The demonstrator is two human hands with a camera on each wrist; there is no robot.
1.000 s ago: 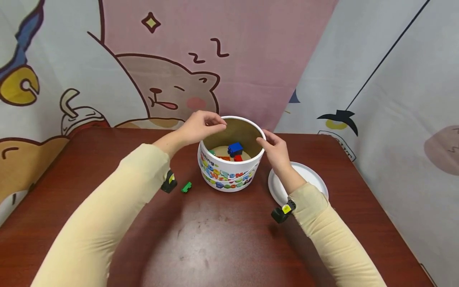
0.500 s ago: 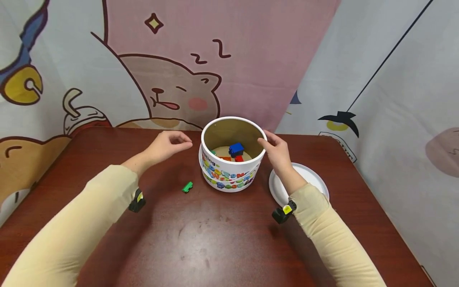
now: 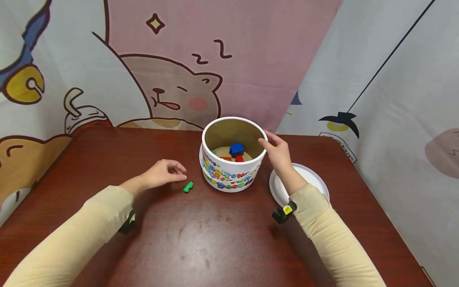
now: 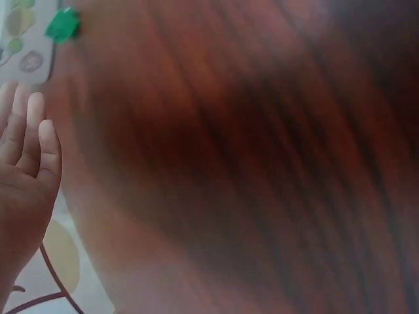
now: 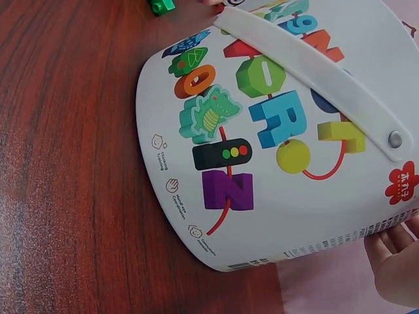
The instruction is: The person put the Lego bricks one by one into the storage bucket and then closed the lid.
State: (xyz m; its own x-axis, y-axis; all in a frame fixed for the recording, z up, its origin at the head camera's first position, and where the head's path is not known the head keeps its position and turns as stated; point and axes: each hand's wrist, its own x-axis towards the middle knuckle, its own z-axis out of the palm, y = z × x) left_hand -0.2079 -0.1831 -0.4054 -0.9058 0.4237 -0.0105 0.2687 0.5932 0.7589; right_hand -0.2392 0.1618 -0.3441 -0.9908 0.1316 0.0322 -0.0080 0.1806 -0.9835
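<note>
A white bucket (image 3: 229, 175) with colourful printing stands upright on the table. On its floor lie a blue block (image 3: 236, 150), a red piece (image 3: 239, 158) and an orange piece; a green bit is mostly hidden by the wall. My right hand (image 3: 277, 151) grips the bucket's right rim, thumb inside and fingers outside. To the bucket's left, my left hand (image 3: 163, 174) hovers low, fingers loosely bent and holding nothing. Just beyond its fingertips is a small green block (image 3: 188, 187) on the table, also a blurred green block (image 4: 63, 25) in the left wrist view.
A round white lid (image 3: 310, 175) lies on the table right of the bucket, partly under my right forearm. The white handle (image 5: 314, 72) hangs down along the bucket's side. Behind the brown table (image 3: 229, 247) hangs a cartoon-printed cloth (image 3: 258, 59).
My left hand has left the space over the bucket's rim, moving left and then down toward the green block. My right hand keeps its hold on the rim.
</note>
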